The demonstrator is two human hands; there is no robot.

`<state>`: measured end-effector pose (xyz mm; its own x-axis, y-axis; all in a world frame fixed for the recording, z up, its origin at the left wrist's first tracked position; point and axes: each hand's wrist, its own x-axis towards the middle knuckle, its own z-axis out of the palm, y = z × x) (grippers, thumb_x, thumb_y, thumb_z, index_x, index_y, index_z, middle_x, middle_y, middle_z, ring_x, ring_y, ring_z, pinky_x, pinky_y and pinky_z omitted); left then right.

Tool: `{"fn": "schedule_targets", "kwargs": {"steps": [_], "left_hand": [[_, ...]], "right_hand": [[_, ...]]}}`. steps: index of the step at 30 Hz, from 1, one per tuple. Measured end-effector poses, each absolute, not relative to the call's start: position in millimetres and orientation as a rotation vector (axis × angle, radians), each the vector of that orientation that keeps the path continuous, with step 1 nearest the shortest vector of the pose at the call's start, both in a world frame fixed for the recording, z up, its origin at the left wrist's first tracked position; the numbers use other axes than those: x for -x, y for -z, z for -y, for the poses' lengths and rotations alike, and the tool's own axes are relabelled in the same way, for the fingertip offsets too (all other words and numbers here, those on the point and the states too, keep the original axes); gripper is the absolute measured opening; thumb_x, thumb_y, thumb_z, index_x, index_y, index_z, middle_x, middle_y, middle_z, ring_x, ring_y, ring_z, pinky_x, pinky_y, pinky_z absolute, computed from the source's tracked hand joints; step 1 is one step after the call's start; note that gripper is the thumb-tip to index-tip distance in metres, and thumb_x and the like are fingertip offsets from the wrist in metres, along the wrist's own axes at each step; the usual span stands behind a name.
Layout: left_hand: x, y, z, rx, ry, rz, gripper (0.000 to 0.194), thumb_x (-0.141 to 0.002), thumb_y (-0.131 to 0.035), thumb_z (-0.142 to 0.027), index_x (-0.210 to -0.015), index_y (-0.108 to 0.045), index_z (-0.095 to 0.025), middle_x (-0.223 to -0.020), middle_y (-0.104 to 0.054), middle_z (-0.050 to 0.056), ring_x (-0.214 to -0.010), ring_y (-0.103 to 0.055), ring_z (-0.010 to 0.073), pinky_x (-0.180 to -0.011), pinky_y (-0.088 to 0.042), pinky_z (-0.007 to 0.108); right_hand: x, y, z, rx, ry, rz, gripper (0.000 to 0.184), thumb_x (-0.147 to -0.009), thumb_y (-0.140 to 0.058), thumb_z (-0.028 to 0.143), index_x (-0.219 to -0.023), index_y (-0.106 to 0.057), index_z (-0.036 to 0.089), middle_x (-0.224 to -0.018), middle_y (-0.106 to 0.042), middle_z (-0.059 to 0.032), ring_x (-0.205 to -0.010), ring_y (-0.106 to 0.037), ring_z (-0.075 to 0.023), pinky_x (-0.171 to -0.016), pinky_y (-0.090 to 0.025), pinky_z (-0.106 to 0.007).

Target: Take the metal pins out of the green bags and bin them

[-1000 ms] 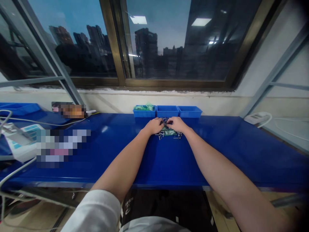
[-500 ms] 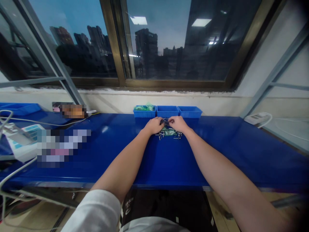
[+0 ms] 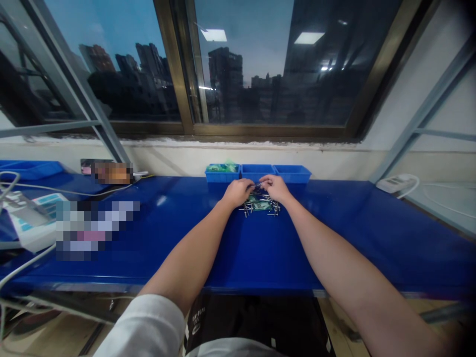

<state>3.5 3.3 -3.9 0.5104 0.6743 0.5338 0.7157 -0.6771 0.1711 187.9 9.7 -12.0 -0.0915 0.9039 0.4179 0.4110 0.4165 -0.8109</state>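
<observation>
My left hand point(image 3: 237, 192) is closed in a pinch at the far part of the table, holding thin metal pins with thicker ends, like blind rivets. Just right of it, my right hand point(image 3: 275, 188) pinches at pins of the same kind, its fingers bent above the heap. Below both hands lie several loose metal pins point(image 3: 274, 210), scattered at various angles. A green plastic packet point(image 3: 262, 204) lies among them. How many pins sit between my fingertips is too small to tell.
Three joined blue bins point(image 3: 258, 171) stand behind my hands; the left one holds green plastic packets point(image 3: 222, 167). A white scale-like device point(image 3: 37, 223) and cables are on the left. A white power strip point(image 3: 396, 182) lies at the right end of the blue table point(image 3: 156, 248).
My right hand has risen slightly from the heap, fingers lifted a little. Pins now show stretched between the two hands. My left hand stays in nearly the same place.
</observation>
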Motion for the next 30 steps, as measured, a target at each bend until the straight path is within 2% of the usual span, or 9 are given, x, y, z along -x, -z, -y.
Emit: {"fn": "schedule_targets", "kwargs": {"steps": [7,11,13,15,17,19,25,30], "left_hand": [[-6,0,-1,2.611,0.853,1.223,0.027,-0.093,-0.043,-0.028,-0.089,-0.068,-0.019,-0.091,-0.07,0.007,-0.086,-0.064,0.0188,-0.078,-0.046,0.028],[-6,-1,0,2.59,0.766,1.292,0.029,-0.093,-0.042,-0.027,-0.084,-0.068,-0.018,-0.086,-0.07,0.007,-0.084,-0.064,0.0191,-0.076,-0.046,0.028],[-6,-1,1,2.603,0.777,1.292,0.028,-0.093,-0.043,-0.029,-0.087,-0.068,-0.018,-0.09,-0.07,0.007,-0.087,-0.064,0.0188,-0.078,-0.046,0.028],[-6,-1,1,2.6,0.835,1.304,0.027,-0.092,-0.046,-0.034,-0.1,-0.066,-0.018,-0.097,-0.069,0.007,-0.091,-0.063,0.0191,-0.082,-0.046,0.028],[-6,0,2,2.57,0.905,1.329,0.036,-0.089,-0.051,-0.039,-0.116,-0.059,-0.016,-0.106,-0.067,0.008,-0.098,-0.061,0.0206,-0.085,-0.045,0.03],[-6,1,2,2.532,0.934,1.356,0.044,-0.087,-0.053,-0.04,-0.123,-0.053,-0.014,-0.112,-0.064,0.01,-0.104,-0.059,0.0224,-0.089,-0.045,0.033],[-4,3,0,2.441,0.891,1.42,0.041,-0.088,-0.05,-0.036,-0.123,-0.052,-0.014,-0.119,-0.059,0.012,-0.114,-0.052,0.0256,-0.096,-0.041,0.037],[-4,4,0,2.42,0.845,1.48,0.038,-0.087,-0.051,-0.033,-0.121,-0.054,-0.015,-0.122,-0.057,0.011,-0.116,-0.05,0.0265,-0.097,-0.04,0.038]], "right_hand": [[-184,7,-7,1.083,-0.837,1.562,0.014,-0.066,-0.056,0.021,-0.08,-0.057,0.017,-0.056,-0.059,0.0018,-0.052,-0.054,-0.0123,-0.056,-0.043,-0.026],[-185,3,-2,1.022,-0.944,1.526,0.014,-0.06,-0.062,0.027,-0.07,-0.06,0.017,-0.059,-0.063,0.0,-0.054,-0.054,-0.0127,-0.054,-0.041,-0.025],[-186,2,-2,1.0,-0.949,1.521,0.015,-0.061,-0.062,0.031,-0.065,-0.063,0.017,-0.06,-0.065,-0.0009,-0.055,-0.054,-0.0134,-0.053,-0.039,-0.025],[-188,3,-4,0.986,-0.921,1.511,0.016,-0.062,-0.061,0.033,-0.063,-0.065,0.018,-0.059,-0.065,-0.0011,-0.055,-0.054,-0.014,-0.053,-0.039,-0.026],[-192,5,-6,0.978,-0.849,1.491,0.016,-0.062,-0.06,0.033,-0.063,-0.066,0.018,-0.061,-0.066,-0.0009,-0.058,-0.055,-0.0146,-0.055,-0.04,-0.026],[-196,6,-9,0.985,-0.751,1.461,0.016,-0.062,-0.06,0.032,-0.065,-0.068,0.019,-0.064,-0.068,-0.0008,-0.062,-0.058,-0.0158,-0.061,-0.043,-0.027],[-208,9,-14,1.081,-0.535,1.365,0.017,-0.064,-0.057,0.027,-0.071,-0.069,0.018,-0.072,-0.07,-0.0025,-0.077,-0.064,-0.0203,-0.077,-0.047,-0.032],[-209,11,-14,1.304,-0.262,1.393,0.028,-0.065,-0.055,0.021,-0.088,-0.07,0.017,-0.088,-0.071,-0.0058,-0.088,-0.061,-0.022,-0.086,-0.045,-0.034]]}}
